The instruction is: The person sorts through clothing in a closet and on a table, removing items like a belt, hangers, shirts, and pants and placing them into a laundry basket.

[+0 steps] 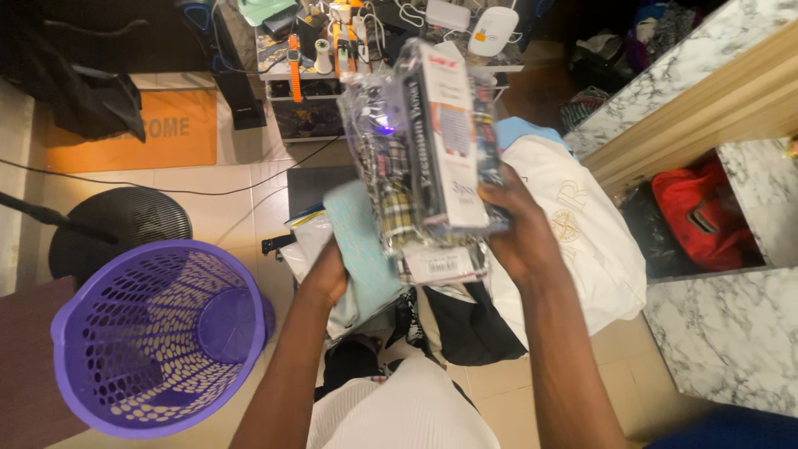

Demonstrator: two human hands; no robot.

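Observation:
My right hand [519, 229] grips a clear plastic packet [424, 141] holding a checked garment with a printed card band, held up in front of me. My left hand [326, 274] rests lower, its fingers under a light blue folded cloth [362, 249] that lies on a pile of clothes and packets. The packet's lower edge overlaps the blue cloth.
A purple perforated laundry basket [158, 333] stands at the lower left. A white garment [582, 233] and black clothes [470, 320] lie on the tiled floor. A cluttered low table [307, 62] is ahead, an orange doormat [137, 129] and round fan base [120, 229] at left, marble shelves [731, 324] at right.

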